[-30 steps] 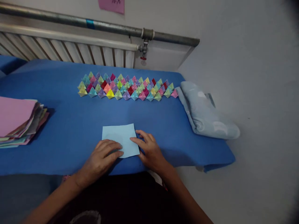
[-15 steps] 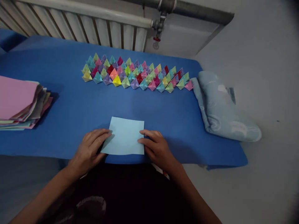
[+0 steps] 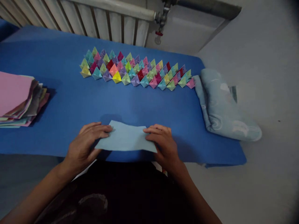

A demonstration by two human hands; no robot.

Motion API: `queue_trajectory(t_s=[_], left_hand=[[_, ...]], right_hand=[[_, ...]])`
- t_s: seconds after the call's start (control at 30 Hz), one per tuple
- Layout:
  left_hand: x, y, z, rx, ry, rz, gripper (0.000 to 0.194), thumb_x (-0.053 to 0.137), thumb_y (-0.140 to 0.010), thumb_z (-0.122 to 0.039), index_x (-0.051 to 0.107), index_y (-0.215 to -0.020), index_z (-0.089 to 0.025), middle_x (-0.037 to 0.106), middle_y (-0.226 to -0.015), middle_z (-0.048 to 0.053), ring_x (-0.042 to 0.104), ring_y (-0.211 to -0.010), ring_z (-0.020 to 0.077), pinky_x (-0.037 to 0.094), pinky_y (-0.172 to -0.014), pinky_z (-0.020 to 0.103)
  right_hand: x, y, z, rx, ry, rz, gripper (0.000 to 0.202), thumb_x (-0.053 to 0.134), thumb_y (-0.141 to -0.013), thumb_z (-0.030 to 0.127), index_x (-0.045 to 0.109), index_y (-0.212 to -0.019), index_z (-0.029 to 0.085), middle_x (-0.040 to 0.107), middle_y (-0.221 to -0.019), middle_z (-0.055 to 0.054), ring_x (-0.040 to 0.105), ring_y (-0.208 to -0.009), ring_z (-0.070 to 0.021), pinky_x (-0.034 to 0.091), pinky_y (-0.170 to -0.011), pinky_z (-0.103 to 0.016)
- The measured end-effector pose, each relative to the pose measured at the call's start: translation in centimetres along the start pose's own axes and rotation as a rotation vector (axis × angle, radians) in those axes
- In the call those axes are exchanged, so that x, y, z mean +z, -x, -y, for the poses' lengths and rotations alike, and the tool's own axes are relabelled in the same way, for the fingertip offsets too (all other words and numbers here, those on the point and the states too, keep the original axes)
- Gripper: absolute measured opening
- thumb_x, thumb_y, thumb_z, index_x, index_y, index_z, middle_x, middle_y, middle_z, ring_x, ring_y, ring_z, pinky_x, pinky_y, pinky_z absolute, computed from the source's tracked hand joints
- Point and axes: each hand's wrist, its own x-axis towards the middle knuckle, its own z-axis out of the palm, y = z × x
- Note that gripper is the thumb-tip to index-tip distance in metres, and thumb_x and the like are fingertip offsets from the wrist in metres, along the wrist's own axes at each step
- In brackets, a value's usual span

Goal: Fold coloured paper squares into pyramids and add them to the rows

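Note:
A light blue sheet of paper [image 3: 127,138] is held between my two hands over the near edge of the blue table [image 3: 93,99]. Its near edge is lifted toward me and the sheet bends slightly. My left hand [image 3: 85,141] grips the left side, fingers on top and thumb underneath. On the right side, my right hand [image 3: 163,141] pinches the sheet in the same way. Beyond the paper, several rows of small folded paper pieces [image 3: 135,79] in many colours stand close together.
At the left lies a stack of coloured paper sheets [image 3: 16,93], pink on top. A folded pale blue blanket [image 3: 226,109] rests at the table's right end against the wall. Behind the table are a radiator [image 3: 115,28] and a pipe with a red valve [image 3: 159,33].
The paper's near edge has tilted up, so the sheet looks shorter and wider. Both hands have shifted slightly outward with it. The view has moved a little.

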Motion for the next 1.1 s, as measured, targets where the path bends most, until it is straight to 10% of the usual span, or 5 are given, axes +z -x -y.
queue_trajectory(t_s=[0.33,1.1], left_hand=[[0.3,-3.6,-1.8,-0.637,0.413,-0.118,0.020,0.069,-0.082,-0.038,0.057,-0.085,-0.022,0.056,-0.066,-0.005,0.055,-0.058,0.0110,0.046,-0.053,0.024],[0.1,-3.8,-1.2,-1.043,0.953,-0.053,0.016,0.070,-0.065,-0.023,0.078,-0.079,-0.022,0.067,-0.061,0.001,0.055,-0.049,0.0116,0.044,-0.046,0.024]], right_hand=[[0.5,-2.8,1.2,0.811,-0.685,0.081,0.019,0.066,-0.081,0.039,0.062,-0.088,0.022,0.062,-0.076,0.002,0.057,-0.068,-0.0140,0.043,-0.060,-0.026],[1.5,-1.7,0.3,1.035,-1.146,-0.031,0.020,0.059,-0.062,0.027,0.065,-0.080,0.022,0.053,-0.062,0.003,0.043,-0.052,-0.0117,0.037,-0.051,-0.025]])
